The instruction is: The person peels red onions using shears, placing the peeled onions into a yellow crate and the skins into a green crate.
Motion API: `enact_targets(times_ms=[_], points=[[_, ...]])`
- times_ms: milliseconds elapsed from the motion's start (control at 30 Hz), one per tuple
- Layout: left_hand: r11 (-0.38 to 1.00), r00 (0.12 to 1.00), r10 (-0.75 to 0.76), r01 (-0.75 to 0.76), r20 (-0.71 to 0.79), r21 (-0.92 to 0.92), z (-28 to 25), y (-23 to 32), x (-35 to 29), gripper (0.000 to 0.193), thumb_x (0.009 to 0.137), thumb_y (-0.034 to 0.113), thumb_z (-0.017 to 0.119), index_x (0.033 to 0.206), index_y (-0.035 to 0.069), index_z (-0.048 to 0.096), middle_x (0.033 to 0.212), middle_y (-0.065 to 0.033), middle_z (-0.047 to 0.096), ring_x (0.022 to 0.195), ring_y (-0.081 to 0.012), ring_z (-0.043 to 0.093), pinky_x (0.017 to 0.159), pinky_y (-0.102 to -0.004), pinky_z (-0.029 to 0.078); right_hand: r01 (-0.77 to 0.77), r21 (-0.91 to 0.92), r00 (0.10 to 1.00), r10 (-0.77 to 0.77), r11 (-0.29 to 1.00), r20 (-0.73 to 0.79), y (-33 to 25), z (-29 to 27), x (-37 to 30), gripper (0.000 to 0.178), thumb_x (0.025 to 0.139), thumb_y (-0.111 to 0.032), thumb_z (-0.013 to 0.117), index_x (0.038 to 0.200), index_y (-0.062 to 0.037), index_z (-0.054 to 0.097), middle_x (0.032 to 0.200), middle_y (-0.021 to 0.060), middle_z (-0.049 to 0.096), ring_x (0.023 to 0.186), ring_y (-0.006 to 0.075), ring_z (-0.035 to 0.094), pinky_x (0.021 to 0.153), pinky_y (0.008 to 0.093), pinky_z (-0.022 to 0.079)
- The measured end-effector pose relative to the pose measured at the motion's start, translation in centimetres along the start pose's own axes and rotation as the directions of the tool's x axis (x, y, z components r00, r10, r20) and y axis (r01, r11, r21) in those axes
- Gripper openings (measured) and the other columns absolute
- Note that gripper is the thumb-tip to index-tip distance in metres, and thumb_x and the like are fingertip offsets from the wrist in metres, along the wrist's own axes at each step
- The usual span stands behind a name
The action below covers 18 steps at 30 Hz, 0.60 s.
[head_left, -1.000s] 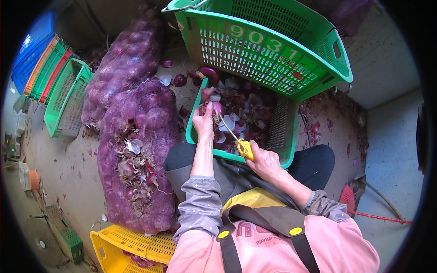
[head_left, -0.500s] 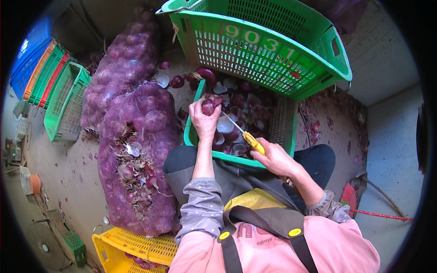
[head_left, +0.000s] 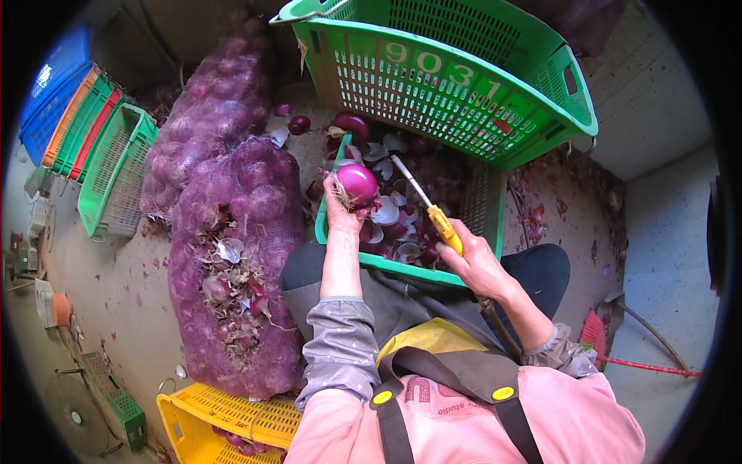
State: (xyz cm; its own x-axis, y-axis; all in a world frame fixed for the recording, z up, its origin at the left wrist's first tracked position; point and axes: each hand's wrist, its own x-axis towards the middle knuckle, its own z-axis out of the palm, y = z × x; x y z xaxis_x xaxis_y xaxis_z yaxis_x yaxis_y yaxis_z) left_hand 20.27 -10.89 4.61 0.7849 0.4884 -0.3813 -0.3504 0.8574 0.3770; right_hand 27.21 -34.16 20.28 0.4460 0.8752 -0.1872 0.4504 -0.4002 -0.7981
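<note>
My left hand (head_left: 341,215) is closed round a shiny purple-red onion (head_left: 356,182), with dry roots and torn skin hanging at its lower side. In my right hand (head_left: 476,264) is a yellow-handled air blow gun (head_left: 445,230) with a thin metal nozzle. Its tip points up and left, to the right of the onion and apart from it. A dark hose (head_left: 501,328) trails from below this hand. Both hands are over a green crate (head_left: 410,271) between my knees, which holds onions and loose skins (head_left: 389,210).
A large green crate (head_left: 433,81) stands tilted beyond the lower one. Two purple net sacks of onions (head_left: 263,317) lie to the left. A yellow crate (head_left: 224,410) with onions is at lower left; stacked crates (head_left: 108,174) stand farther left. Onion skins litter the floor (head_left: 131,301).
The onion has turned in my left hand and now shows a smooth, bright side. The blow gun has moved slightly right, its nozzle away from the onion.
</note>
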Motion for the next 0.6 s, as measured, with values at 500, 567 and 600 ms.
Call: enact_targets(times_ms=[500, 567, 600], points=[[0.924, 1.000, 0.027, -0.030, -0.014, -0.382, 1.0, -0.7, 0.5, 0.064, 0.071, 0.050, 0.058, 0.119, 0.010, 0.045, 0.116, -0.0178, 0.048, 0.109, -0.0377, 0.045, 0.088, -0.0558, 0.037, -0.213, 0.047, 0.955, 0.198, 0.976, 0.220, 1.4, -0.2, -3.0, 0.036, 0.084, -0.023, 0.052, 0.111, -0.0005, 0.044, 0.081, 0.0229, 0.056, 0.074, 0.0366, 0.056, 0.069, 0.0391, 0.043], [0.951, 0.990, 0.047, -0.086, -0.134, -0.298, 2.3, -0.8, -0.2, 0.068, 0.071, 0.050, 0.056, 0.123, 0.009, 0.041, 0.123, -0.0169, 0.044, 0.113, -0.0380, 0.041, 0.090, -0.0574, 0.034, -0.084, 0.178, 0.978, 0.046, 0.980, 0.203, 1.2, -0.1, -3.4, 0.035, 0.084, -0.022, 0.052, 0.111, -0.0006, 0.044, 0.079, 0.0210, 0.056, 0.070, 0.0338, 0.056, 0.066, 0.0379, 0.043], [0.947, 0.998, 0.060, -0.058, -0.002, -0.316, 2.6, -0.4, -0.8, 0.065, 0.072, 0.050, 0.055, 0.121, 0.009, 0.042, 0.121, -0.0156, 0.045, 0.110, -0.0365, 0.043, 0.088, -0.0563, 0.036, -0.066, 0.086, 0.993, 0.057, 0.994, 0.105, 0.7, -0.2, -3.2, 0.035, 0.084, -0.022, 0.052, 0.111, -0.0009, 0.044, 0.079, 0.0188, 0.056, 0.069, 0.0297, 0.055, 0.066, 0.0361, 0.043]])
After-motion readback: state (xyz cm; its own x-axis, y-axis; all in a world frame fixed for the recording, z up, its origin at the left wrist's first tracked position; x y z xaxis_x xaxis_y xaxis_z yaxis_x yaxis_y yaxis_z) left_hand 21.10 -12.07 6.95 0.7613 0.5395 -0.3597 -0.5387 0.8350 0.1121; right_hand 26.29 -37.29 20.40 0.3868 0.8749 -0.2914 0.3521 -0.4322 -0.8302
